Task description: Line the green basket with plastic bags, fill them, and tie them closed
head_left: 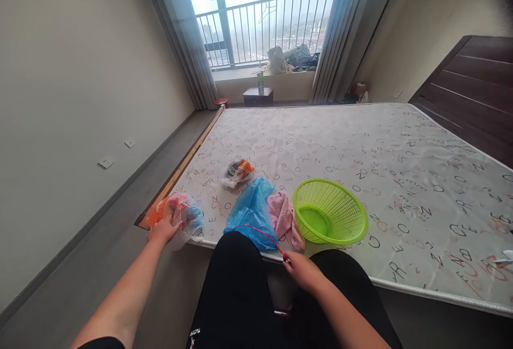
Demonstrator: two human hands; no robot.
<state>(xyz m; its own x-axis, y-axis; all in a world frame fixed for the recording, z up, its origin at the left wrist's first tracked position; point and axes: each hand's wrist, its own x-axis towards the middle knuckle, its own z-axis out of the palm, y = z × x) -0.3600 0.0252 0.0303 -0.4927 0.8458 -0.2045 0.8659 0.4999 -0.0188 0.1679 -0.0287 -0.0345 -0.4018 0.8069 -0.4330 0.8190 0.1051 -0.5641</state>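
Note:
At the mattress's left corner, my left hand (pixel 162 229) closes on a bundle of crumpled plastic bags (pixel 191 214) in orange, pink, pale blue and clear. Its fingertips are partly sunk in the plastic. My right hand (pixel 302 270), closed between my knees at the mattress edge, grips a thin red drawstring (pixel 258 230). The string runs left across a blue plastic bag (pixel 250 207), which lies flattened on the mattress. Touching the bag's right side is a crumpled pink towel (pixel 280 212). A green plastic basket (pixel 352 212) stands tilted right of the towel.
Another crumpled plastic bag (pixel 237 172), orange, grey and clear, lies farther back on the letter-patterned mattress (pixel 320 140). A wooden bed rail (pixel 184 164) borders the left side. Beyond the bed are a small dark table (pixel 258 95) and a railed window. A white object (pixel 505 258) is cut off at right.

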